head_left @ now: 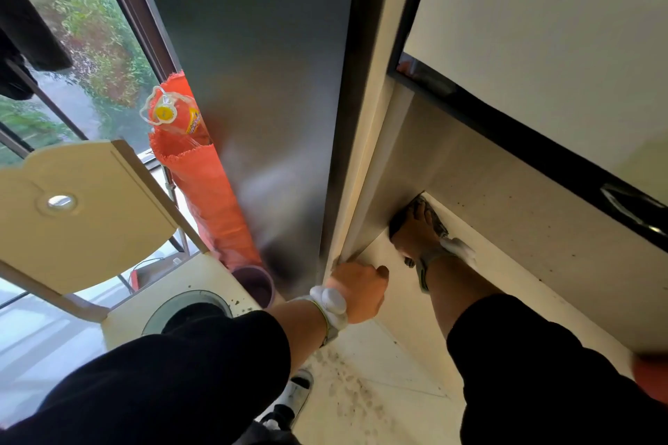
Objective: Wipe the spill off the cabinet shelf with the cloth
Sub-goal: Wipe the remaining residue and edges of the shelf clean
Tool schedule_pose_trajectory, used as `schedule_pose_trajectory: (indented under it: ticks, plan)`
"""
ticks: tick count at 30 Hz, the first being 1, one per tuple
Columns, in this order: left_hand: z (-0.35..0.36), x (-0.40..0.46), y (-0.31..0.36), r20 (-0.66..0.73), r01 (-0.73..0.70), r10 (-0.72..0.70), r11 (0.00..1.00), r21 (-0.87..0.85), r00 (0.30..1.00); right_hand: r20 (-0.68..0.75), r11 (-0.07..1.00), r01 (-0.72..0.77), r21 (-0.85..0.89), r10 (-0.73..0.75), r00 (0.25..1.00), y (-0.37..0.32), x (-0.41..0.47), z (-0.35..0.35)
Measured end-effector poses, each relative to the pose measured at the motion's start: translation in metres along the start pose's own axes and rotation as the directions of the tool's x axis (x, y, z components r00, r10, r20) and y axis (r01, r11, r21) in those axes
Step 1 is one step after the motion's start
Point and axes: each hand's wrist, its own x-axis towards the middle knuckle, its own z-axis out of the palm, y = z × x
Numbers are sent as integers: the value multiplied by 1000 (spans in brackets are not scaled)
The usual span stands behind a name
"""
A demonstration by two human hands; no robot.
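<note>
Orange sack (202, 173) and steel panel (260, 83) left of shelf (506, 264)

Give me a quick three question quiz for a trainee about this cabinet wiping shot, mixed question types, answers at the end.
1. True or false: the right hand presses the cloth into the shelf's back corner.
2. Multiple choice: what is the left hand doing? A) holding a spray bottle B) gripping the front edge of the cabinet side panel C) hanging free
3. Fill in: dark specks lie scattered on the cabinet ____ to the right of the cloth.

Key: 1 true; 2 B; 3 shelf
</note>
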Motion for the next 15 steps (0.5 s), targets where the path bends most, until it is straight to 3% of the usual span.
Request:
schedule_pose_trajectory:
  ticks: [5,7,12,15]
  plan:
    - [3,3,12,105,22,-29,997,73,994,-8,1000,-17,11,17,1000,-7,-21,-30]
    - [3,5,11,111,-54,43,993,103,993,2,1000,-15,17,15,1000,-7,-21,-38]
    - [-7,5,13,144,-30,7,986,161,990,9,987,89,-136,-88,996,2,-19,-38]
    - [-3,8,12,167,-118,85,972,201,982,-32,989,84,-121,-88,996,13,-10,-24]
